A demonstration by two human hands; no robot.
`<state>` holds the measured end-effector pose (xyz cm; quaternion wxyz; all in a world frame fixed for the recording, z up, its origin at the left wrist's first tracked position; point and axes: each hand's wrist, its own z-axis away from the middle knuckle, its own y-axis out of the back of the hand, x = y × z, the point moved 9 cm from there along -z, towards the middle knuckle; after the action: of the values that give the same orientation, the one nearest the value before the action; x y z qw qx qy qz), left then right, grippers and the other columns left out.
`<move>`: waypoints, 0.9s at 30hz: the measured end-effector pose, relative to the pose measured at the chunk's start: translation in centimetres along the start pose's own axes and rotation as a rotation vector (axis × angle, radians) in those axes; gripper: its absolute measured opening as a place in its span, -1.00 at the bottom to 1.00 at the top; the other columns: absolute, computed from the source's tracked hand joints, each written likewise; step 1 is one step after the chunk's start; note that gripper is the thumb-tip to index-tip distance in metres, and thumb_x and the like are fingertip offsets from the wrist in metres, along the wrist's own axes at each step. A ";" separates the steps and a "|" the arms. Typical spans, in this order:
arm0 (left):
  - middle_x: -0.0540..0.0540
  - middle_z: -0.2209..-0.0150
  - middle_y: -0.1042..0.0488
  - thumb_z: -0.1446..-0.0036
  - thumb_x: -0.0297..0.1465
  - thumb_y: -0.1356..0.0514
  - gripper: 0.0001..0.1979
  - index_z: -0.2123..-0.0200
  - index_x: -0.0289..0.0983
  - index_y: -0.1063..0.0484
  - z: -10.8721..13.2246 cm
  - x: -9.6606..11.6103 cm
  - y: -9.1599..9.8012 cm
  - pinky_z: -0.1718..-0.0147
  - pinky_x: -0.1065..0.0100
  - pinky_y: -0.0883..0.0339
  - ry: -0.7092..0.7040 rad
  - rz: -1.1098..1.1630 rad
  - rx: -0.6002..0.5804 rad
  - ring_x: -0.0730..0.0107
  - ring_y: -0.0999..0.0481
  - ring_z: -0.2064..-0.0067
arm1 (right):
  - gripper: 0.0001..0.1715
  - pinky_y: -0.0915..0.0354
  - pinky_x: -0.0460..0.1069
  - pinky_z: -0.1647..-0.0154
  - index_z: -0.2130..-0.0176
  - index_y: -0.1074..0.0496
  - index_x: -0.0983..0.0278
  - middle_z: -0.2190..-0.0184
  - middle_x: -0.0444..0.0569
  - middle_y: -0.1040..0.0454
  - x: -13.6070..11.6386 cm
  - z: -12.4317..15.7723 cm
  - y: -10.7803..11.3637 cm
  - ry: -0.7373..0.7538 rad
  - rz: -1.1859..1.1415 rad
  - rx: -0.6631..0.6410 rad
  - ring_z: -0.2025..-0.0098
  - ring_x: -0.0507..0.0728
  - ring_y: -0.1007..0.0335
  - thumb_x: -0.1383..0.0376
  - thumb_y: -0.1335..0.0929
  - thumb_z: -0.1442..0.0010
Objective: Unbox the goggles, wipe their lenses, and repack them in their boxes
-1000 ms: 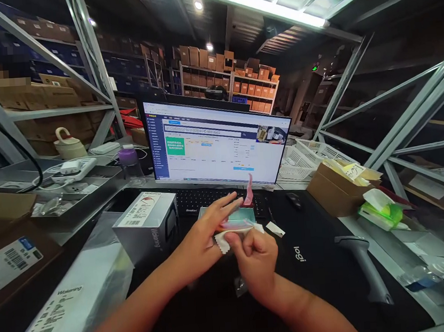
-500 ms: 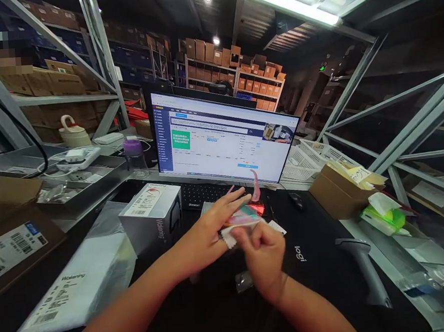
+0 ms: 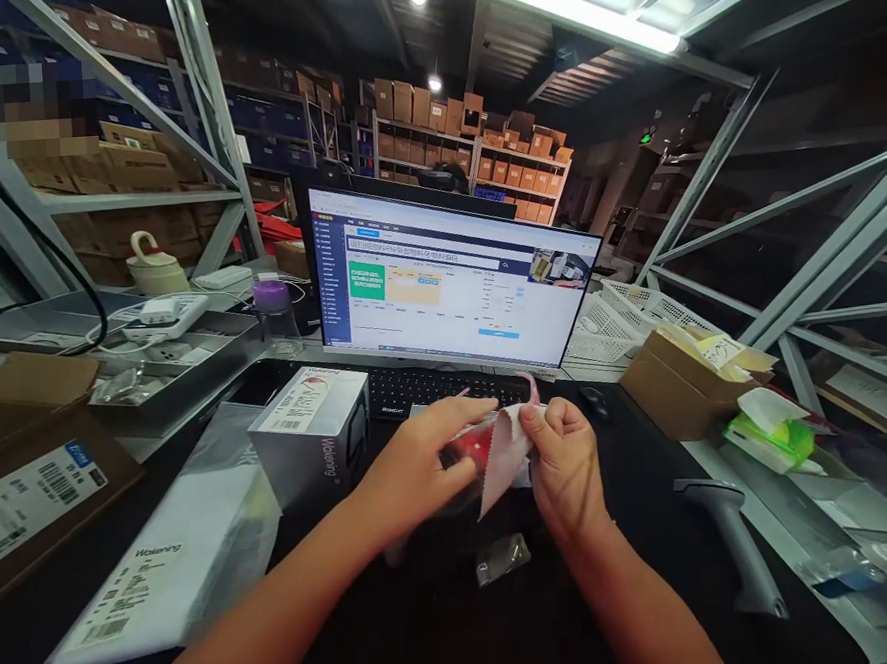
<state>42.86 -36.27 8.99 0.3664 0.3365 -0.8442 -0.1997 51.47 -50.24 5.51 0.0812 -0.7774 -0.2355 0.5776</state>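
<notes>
Hanging from clamped fingers of the right hand [image 3: 570, 469], the pale-pink cloth [image 3: 503, 461] (zigzag-edged) tapered; whether the left hand [image 3: 415, 454] gripped was unclear.

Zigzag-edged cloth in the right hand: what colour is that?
The cloth looks a pale, pinkish off-white; the head view shows it best.

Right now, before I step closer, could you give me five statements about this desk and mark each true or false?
1. The right hand grips a zigzag-edged cloth. True.
2. The monitor is dark. False: its screen is lit.
3. The mouse lies left of the keyboard. False: it lies to the right.
4. The handheld scanner lies on the black mat. True.
5. The purple-lidded jar lies on its side. False: it stands upright.
</notes>
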 end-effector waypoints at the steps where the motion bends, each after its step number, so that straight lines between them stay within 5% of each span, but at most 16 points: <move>1: -0.09 -0.09 -0.55 -0.09 -0.54 -0.16 -0.50 -0.12 -0.20 -0.45 0.1 0.0 0.7 -0.19 0.15 -0.38 -0.013 -0.048 0.132 0.20 -0.52 -0.13 | -0.29 0.06 -0.13 0.54 0.57 0.01 0.21 0.62 -0.31 0.02 -0.2 -0.1 0.1 0.017 0.004 0.010 0.56 -0.06 0.13 0.09 -0.57 0.00; 4: -0.12 0.02 -0.61 -0.17 -0.46 -0.18 -0.62 -0.06 -0.23 -0.49 0.6 0.1 1.9 -0.13 0.12 -0.44 -0.019 -0.124 0.353 0.19 -0.60 -0.01 | -0.30 0.03 -0.13 0.52 0.58 0.00 0.21 0.62 -0.30 0.01 -1.8 -1.0 -0.1 0.022 0.113 -0.112 0.54 -0.05 0.11 0.09 -0.56 0.00; 8: -0.09 0.04 -0.62 -0.12 -0.46 -0.18 -0.61 -0.04 -0.22 -0.51 0.3 -1.6 2.9 -0.02 0.18 -0.51 0.144 -0.058 0.311 0.23 -0.61 0.04 | -0.33 0.03 -0.12 0.58 0.59 -0.04 0.20 0.66 -0.28 -0.05 -4.4 -1.7 0.9 -0.066 0.481 -0.460 0.59 -0.05 0.06 0.08 -0.56 0.00; 12: -0.03 0.04 -0.61 -0.10 -0.46 -0.19 -0.61 -0.02 -0.16 -0.53 -0.1 -2.2 3.9 -0.01 0.21 -0.51 0.190 0.003 0.216 0.26 -0.60 0.03 | -0.39 0.03 -0.10 0.62 0.58 -0.04 0.18 0.69 -0.27 -0.05 -11.3 -2.3 6.1 0.232 0.760 -0.228 0.64 -0.03 0.07 0.09 -0.49 -0.13; 15: -0.01 -0.02 -0.59 -0.09 -0.48 -0.19 -0.57 -0.06 -0.13 -0.51 -0.2 -1.7 3.8 -0.07 0.22 -0.47 0.150 0.030 0.153 0.26 -0.57 -0.04 | -0.47 -0.09 -0.08 0.59 0.55 -0.08 0.17 0.69 -0.23 -0.19 -13.8 -1.2 7.5 0.332 0.903 -0.166 0.63 0.01 -0.09 0.13 -0.45 -0.20; 19: -0.05 -0.05 -0.57 -0.12 -0.47 -0.21 -0.57 -0.08 -0.15 -0.51 -0.1 -0.7 3.3 -0.11 0.21 -0.45 0.093 0.000 0.119 0.23 -0.55 -0.08 | -0.52 -0.09 -0.08 0.61 0.56 -0.14 0.18 0.66 -0.21 -0.29 -14.6 0.4 6.3 0.447 0.991 -0.222 0.61 0.03 -0.20 0.18 -0.46 -0.16; 27: -0.11 -0.08 -0.55 -0.20 -0.40 -0.20 -0.62 -0.10 -0.17 -0.49 -0.3 -0.2 2.5 -0.12 0.15 -0.44 0.069 -0.022 0.026 0.15 -0.53 -0.11 | -0.83 -0.30 -0.08 0.35 0.31 -0.36 0.18 0.41 -0.14 -0.53 -12.0 2.4 2.3 0.399 1.113 -0.618 0.40 0.07 -0.44 0.46 -0.30 -0.21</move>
<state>42.11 -34.38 10.51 0.3888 0.3570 -0.8299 -0.1810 47.21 -58.13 14.15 -0.4138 -0.8623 0.0658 0.2844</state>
